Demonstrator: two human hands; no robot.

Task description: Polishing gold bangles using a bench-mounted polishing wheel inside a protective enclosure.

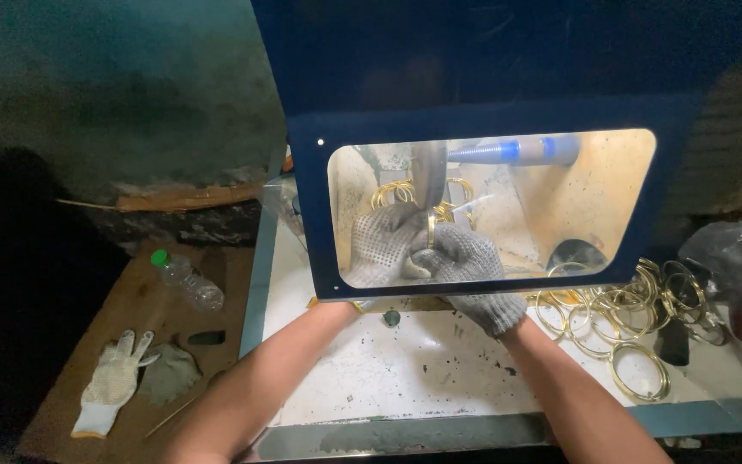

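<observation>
A: From the head view, we see both of the person's hands behind the clear window of a blue shield [474, 116]. The left hand [382, 245] and right hand [465, 258] wear grey dotted gloves and meet just under a grey wheel [428, 176] that stands on edge.

B: We agree. Between them sits a gold ring [431, 230], upright, its upper part touching or just beside the wheel; we cannot tell which. Both hands are curled closed around that ring, left fingers from one side, right fingers from the other.

A: Behind the wheel we make out more gold rings [392, 193] and a blue nozzle [508, 152] lying crosswise.

B: On the white bench top [388, 369], to the right of the forearm, we see a loose heap of gold rings [620, 309], some overlapping.

A: On the brown board at the left lie a spare white glove [112, 382], a crumpled rag just beside it, and a plastic bottle [186, 279] with a green cap on its side.
</observation>
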